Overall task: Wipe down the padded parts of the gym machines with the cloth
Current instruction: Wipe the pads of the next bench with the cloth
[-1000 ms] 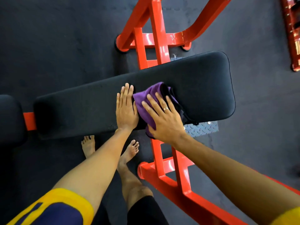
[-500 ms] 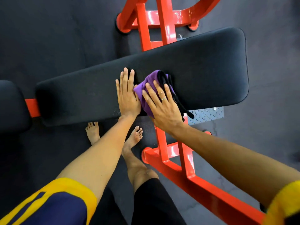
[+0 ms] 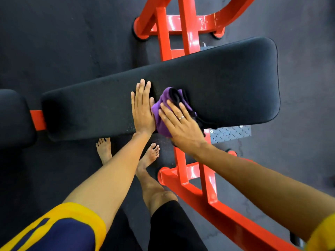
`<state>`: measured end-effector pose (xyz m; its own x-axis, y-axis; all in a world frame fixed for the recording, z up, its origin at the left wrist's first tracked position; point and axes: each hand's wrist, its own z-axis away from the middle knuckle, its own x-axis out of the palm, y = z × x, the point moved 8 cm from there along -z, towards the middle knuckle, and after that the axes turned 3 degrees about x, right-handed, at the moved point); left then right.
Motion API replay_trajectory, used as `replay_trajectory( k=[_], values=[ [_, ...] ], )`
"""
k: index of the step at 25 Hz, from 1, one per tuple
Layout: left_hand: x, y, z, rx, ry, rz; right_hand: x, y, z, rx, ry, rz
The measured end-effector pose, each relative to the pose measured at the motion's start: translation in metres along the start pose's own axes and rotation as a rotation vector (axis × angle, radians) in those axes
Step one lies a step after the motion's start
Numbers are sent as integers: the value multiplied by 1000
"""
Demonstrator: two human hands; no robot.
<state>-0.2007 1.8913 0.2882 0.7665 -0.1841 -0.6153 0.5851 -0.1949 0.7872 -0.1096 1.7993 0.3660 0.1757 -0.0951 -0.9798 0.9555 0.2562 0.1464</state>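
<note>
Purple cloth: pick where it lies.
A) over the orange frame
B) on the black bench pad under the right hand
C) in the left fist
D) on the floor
B: the purple cloth lies on the black bench pad with the right hand flat on it.

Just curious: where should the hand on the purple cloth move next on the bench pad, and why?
Probably slide the right hand and purple cloth rightward along the black bench pad: the hand presses the cloth flat mid-pad, the left hand blocks the other side, and the wide end lies uncovered.
</note>
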Motion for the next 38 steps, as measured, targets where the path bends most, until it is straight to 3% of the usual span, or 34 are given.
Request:
replay_trajectory(
  k=[5,10,15,19,22,26,31,35,38],
  values=[
    [-5,-3,1,21,-37,51,-5,9,3,-34,-55,-70],
    [-23,-35,0,-129,26,-30,-5,10,-27,-30,-42,-44],
    [-25,-38,-5,-73,17,-110,-15,56,-113,206,-16,-150],
    [-26,-37,-12,-124,1,-73,-32,83,-77,327,-40,-151],
    [-25,-40,-30,-141,2,-73,-21,45,-51,236,-122,-108],
    [-23,-63,-61,-242,0,-131,-1,22,-118,58,-199,-137],
    [-22,-62,-65,-228,46,-181,-9,102,-168,277,-287,-111],
    [-24,-60,-66,-239,52,-180,-33,137,-140,203,-232,-52],
    [-23,-59,-63,-220,68,-194,-14,108,-166,189,-333,-54]
  ],
)
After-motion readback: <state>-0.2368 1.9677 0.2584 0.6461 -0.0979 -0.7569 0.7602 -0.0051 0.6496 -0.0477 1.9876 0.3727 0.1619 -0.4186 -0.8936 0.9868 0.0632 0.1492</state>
